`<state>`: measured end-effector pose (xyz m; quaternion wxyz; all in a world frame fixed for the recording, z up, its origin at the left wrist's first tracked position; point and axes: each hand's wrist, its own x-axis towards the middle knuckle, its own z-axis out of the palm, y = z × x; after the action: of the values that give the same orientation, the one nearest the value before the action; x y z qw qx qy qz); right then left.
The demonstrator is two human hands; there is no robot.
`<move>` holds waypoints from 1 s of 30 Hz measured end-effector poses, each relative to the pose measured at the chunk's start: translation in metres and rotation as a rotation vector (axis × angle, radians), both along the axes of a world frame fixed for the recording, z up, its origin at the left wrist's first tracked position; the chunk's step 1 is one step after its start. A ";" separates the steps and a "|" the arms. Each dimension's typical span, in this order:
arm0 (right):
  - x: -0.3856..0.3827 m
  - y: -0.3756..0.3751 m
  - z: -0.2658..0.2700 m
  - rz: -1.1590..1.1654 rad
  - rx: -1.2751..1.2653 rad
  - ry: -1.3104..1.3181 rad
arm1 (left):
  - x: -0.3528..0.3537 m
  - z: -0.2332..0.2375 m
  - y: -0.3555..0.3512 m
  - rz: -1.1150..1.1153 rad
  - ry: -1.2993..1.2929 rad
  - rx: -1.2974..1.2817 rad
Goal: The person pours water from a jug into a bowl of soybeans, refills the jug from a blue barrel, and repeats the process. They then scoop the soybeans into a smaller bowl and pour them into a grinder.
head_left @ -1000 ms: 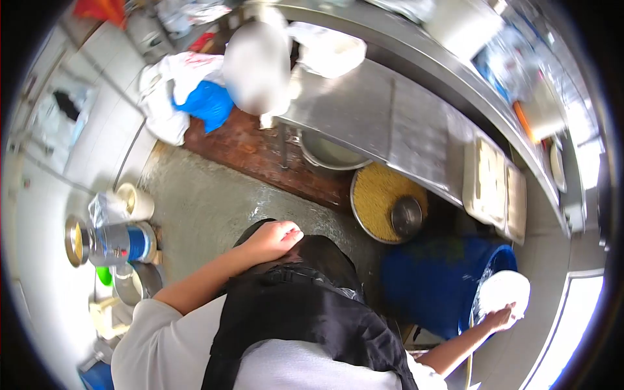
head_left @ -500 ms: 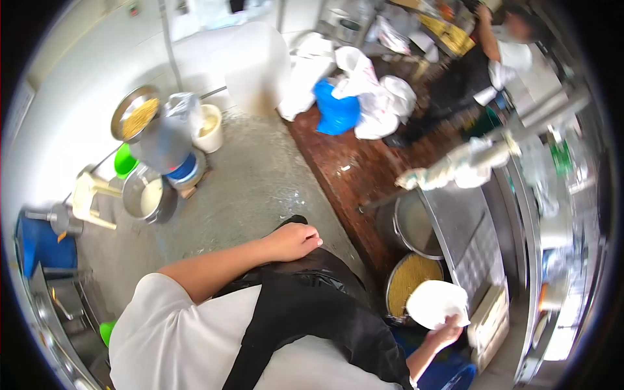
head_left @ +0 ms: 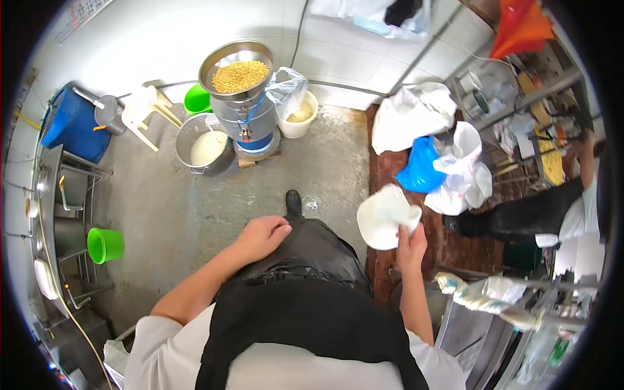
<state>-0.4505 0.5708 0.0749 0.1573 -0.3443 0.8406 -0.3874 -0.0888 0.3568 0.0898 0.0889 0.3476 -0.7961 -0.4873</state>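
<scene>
My right hand [head_left: 411, 249] is closed around the edge of a white plastic scoop [head_left: 378, 217], held out in front of me to the right. Whatever lies inside the scoop, if anything, I cannot make out. My left hand [head_left: 260, 238] hangs by the dark apron [head_left: 305, 257], its fingers loosely curled with nothing visible in them. Ahead stands a grinder [head_left: 246, 120] whose steel hopper bowl [head_left: 207, 70] holds yellow beans [head_left: 240, 77]. Beside its base is a large metal pot [head_left: 185, 140] with a pale, creamy mass in it.
A white bucket [head_left: 296, 129] stands right of the grinder, a cream stool [head_left: 144, 110] and blue barrel [head_left: 75, 127] left. A green bucket [head_left: 106, 246] is near the steel sinks. White sacks [head_left: 416, 114] and a blue bag [head_left: 421, 168] lie right. Another person [head_left: 520, 211] works at far right.
My view has turned left towards the grinder. The scoop has moved from beside the bean-filled container to in front of me, still in my right hand. My left hand stays by the apron.
</scene>
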 end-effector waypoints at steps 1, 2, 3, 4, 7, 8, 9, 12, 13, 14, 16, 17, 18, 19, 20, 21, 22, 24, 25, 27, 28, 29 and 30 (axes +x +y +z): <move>-0.015 -0.040 -0.005 0.078 -0.044 0.071 | 0.001 0.001 -0.012 0.106 -0.024 0.032; -0.029 -0.080 -0.010 0.155 -0.085 0.141 | 0.000 0.003 -0.024 0.211 -0.048 0.068; -0.037 -0.122 -0.006 0.225 -0.131 0.211 | -0.001 0.011 -0.038 0.274 -0.098 0.122; -0.044 -0.162 -0.003 0.293 -0.177 0.279 | -0.003 0.014 -0.050 0.292 -0.107 0.133; -0.078 -0.266 -0.034 0.451 -0.069 0.271 | -0.008 0.023 -0.082 0.419 -0.088 0.127; -0.087 -0.298 -0.047 0.471 -0.061 0.260 | -0.010 0.026 -0.092 0.456 -0.107 0.132; -0.095 -0.327 -0.061 0.487 0.017 0.291 | -0.014 0.028 -0.102 0.492 -0.127 0.139; -0.114 -0.403 -0.091 0.548 0.174 0.297 | -0.025 0.027 -0.125 0.571 -0.169 0.224; -0.118 -0.423 -0.099 0.573 0.237 0.284 | -0.028 0.025 -0.130 0.585 -0.182 0.245; -0.120 -0.443 -0.101 0.592 0.252 0.274 | -0.031 0.024 -0.135 0.600 -0.165 0.227; -0.123 -0.478 -0.094 0.619 0.418 0.243 | -0.036 0.020 -0.143 0.626 -0.156 0.225; -0.126 -0.492 -0.096 0.644 0.423 0.241 | -0.038 0.017 -0.147 0.655 -0.159 0.241; -0.131 -0.505 -0.102 0.656 0.435 0.236 | -0.040 0.015 -0.150 0.683 -0.162 0.257; -0.137 -0.519 -0.108 0.686 0.477 0.251 | -0.041 0.014 -0.153 0.691 -0.168 0.269; -0.138 -0.533 -0.110 0.714 0.517 0.267 | -0.043 0.014 -0.157 0.699 -0.177 0.266; -0.140 -0.546 -0.110 0.719 0.580 0.259 | -0.045 0.014 -0.160 0.707 -0.184 0.261; -0.142 -0.557 -0.109 0.726 0.583 0.259 | -0.046 0.015 -0.164 0.714 -0.186 0.265; -0.147 -0.580 -0.109 0.758 0.714 0.292 | -0.050 0.017 -0.169 0.720 -0.214 0.259; -0.153 -0.589 -0.115 0.779 0.717 0.330 | -0.050 0.018 -0.170 0.725 -0.214 0.261; -0.154 -0.608 -0.102 0.824 0.765 0.329 | -0.051 0.020 -0.173 0.729 -0.215 0.254; -0.154 -0.615 -0.091 0.864 0.816 0.327 | -0.051 0.021 -0.173 0.731 -0.215 0.252; -0.148 -0.623 -0.075 0.874 0.891 0.340 | -0.051 0.022 -0.173 0.739 -0.212 0.260; -0.144 -0.629 -0.060 0.871 0.886 0.342 | -0.050 0.023 -0.173 0.745 -0.208 0.267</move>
<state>-0.5945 -0.0578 0.0145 0.2912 -0.6131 0.7175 0.1562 -0.1391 0.1842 0.1131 0.1323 0.6679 -0.5503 -0.4833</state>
